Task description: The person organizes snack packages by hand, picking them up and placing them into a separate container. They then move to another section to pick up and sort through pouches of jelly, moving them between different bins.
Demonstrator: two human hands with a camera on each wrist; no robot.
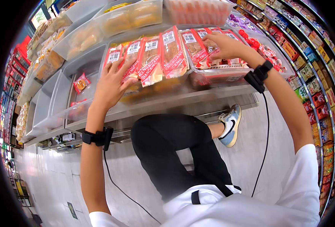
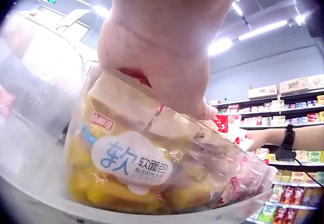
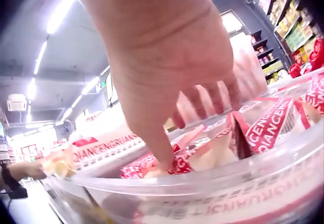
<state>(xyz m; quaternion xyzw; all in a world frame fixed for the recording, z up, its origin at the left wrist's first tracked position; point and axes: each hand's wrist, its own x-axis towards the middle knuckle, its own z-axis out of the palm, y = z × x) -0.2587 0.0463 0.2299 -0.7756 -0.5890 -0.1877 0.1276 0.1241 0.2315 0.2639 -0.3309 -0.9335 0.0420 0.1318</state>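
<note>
White T-shirt, lower right; black trousers centre; blue-white sneaker, black swoosh; black wrist cameras, cabled, I note.

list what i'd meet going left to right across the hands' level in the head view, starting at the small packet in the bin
small red packet → left hand → red-edged packet between the hands → right hand

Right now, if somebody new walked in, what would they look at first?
Probably the bright red-and-white packets lined up in the clear bins, with the left hand on the ones at the left and the right hand among the ones at the right. Next might come the blue-and-white shoe, down on the floor below the bins.
</note>
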